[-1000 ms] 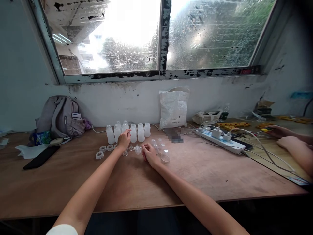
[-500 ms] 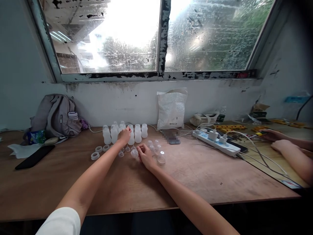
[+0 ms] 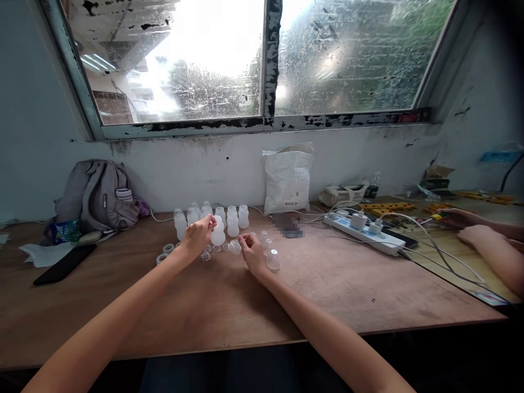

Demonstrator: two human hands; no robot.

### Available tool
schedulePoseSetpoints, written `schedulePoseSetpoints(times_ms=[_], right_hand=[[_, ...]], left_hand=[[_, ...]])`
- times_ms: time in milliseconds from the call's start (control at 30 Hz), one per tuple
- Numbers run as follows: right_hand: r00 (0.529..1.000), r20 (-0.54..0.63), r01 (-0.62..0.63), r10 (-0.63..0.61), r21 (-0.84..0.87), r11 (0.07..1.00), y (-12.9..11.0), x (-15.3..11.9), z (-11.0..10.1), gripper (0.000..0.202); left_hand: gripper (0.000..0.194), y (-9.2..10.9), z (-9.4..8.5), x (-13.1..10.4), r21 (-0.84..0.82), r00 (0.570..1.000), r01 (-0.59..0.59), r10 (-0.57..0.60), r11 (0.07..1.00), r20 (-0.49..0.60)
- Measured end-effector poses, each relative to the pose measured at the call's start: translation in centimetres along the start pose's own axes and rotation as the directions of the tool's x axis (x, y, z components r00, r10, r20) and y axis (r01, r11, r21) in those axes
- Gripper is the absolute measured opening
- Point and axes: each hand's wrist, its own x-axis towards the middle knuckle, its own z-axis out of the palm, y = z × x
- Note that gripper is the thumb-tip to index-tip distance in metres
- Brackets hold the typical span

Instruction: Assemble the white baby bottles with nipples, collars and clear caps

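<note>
My left hand (image 3: 199,234) pinches the top of a frosted white bottle (image 3: 218,232) and holds it in front of the other bottles. In my right hand (image 3: 252,252) is a clear plastic cap (image 3: 234,247), tilted, close to the bottle's lower right side. More frosted bottles (image 3: 232,221) stand in rows behind. Small clear teat-like parts (image 3: 206,255) lie below the held bottle. White rings (image 3: 161,257) sit to the left, partly behind my left forearm. Several clear caps (image 3: 272,263) stand right of my right hand.
A grey backpack (image 3: 96,194) and a black phone (image 3: 64,265) are at the left. A white bag (image 3: 287,180) leans on the wall. A power strip (image 3: 364,232) with cables lies right. Another person's hands (image 3: 460,221) hold a tool at the far right.
My left hand has drawn a bottle out of the rows, towards me. My right hand, with the clear cap, has shifted slightly right and up. The view has moved a little.
</note>
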Motion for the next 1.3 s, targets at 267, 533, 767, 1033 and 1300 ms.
schedulePoseSetpoints(times_ms=[267,533,767,1033,1300], right_hand=[[0.977,-0.205,0.057,-0.059,-0.016,0.998,-0.3,0.4,-0.7,0.029],[0.97,-0.232,0.069,-0.069,-0.008,0.998,-1.3,0.5,-1.0,0.028],[0.965,-0.254,0.072,-0.064,0.023,0.997,-1.5,0.4,-1.1,0.028],[0.968,-0.245,0.078,-0.055,0.085,0.993,-1.4,0.5,-1.0,0.024],[0.979,-0.196,0.075,-0.055,0.099,0.992,-0.8,0.3,-0.4,0.023]], left_hand=[[0.016,0.5,1.4,-4.1,-0.123,0.995,-0.065,0.073,0.99,0.064],[0.031,0.2,3.3,-4.6,-0.261,1.0,-0.002,-0.005,0.965,-0.025],[0.046,-0.3,7.5,-4.9,-0.493,0.99,0.076,-0.123,0.867,-0.064],[0.049,0.2,8.1,-5.5,-0.487,0.991,-0.004,-0.063,0.874,-0.122],[0.054,-1.7,8.6,-5.7,-0.362,0.98,-0.096,0.025,0.927,-0.197]])
